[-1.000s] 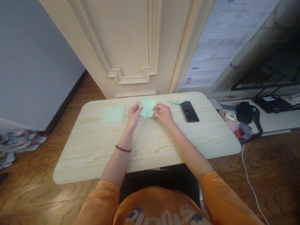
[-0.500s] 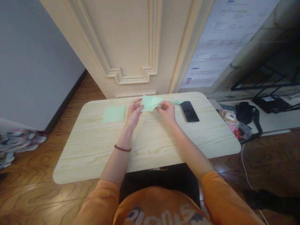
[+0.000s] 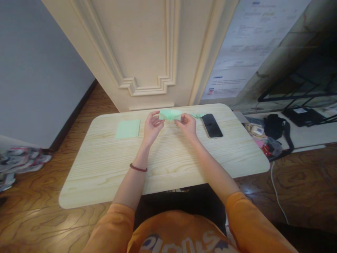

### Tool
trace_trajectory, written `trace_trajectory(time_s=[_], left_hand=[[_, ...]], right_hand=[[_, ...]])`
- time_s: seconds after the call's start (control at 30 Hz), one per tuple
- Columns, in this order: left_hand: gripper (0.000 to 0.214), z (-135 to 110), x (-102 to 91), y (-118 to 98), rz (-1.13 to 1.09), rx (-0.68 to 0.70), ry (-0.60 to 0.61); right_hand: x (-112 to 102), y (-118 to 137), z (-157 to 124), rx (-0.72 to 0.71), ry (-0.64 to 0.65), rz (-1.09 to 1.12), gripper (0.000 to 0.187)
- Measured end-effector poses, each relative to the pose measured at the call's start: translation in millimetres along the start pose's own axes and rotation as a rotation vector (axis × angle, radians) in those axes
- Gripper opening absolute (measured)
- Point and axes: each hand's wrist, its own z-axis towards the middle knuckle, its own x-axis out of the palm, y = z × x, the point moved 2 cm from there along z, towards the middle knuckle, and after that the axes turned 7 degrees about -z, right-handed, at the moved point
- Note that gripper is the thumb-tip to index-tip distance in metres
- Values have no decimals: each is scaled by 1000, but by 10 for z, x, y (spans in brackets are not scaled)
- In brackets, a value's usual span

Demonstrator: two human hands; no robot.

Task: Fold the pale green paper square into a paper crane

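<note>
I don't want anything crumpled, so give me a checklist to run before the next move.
Left hand on the pale green paper sheet: ok, at its left end.
Right hand on the sheet: ok, at its right end.
Flat, square pale green paper apart from the left hand: ok.
Black-screened rectangular phone apart from the right hand: ok.
Small folded pale green paper piece apart from the phone: cannot tell.

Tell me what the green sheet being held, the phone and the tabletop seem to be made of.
Green sheet: likely thin, matte paper, since it bends and shows no gloss.
Phone: probably glass in front, judging by its smooth, dark face; the rest is unclear.
Tabletop: pale, wood-grained and smooth, perhaps laminate, though real wood is possible.
</note>
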Motion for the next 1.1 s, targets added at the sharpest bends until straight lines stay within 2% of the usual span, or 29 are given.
trace_trajectory(time_s=[0.13, 0.2, 0.27, 0.4, 0.47, 0.83, 1.1], left_hand=[[39, 0, 0, 17, 27, -5, -52], [32, -3, -1, 13, 38, -5, -57], [25, -8, 3, 7, 52, -1, -46], [19, -27, 28, 10, 68, 15, -30], [18, -38, 48, 17, 69, 17, -22], [28, -87, 116, -11, 76, 29, 44], [30, -76, 122, -20, 67, 63, 35]], right_hand=[[-1, 49, -38, -41, 11, 4, 25], [0, 74, -58, -42, 15, 9, 43], [6, 85, -67, -30, 7, 31, 51], [31, 80, -63, 1, 42, 15, 24], [38, 84, -63, -6, 61, -6, 18], [62, 84, -75, -28, 81, 45, 23], [79, 107, -96, -9, 150, 214, 28]])
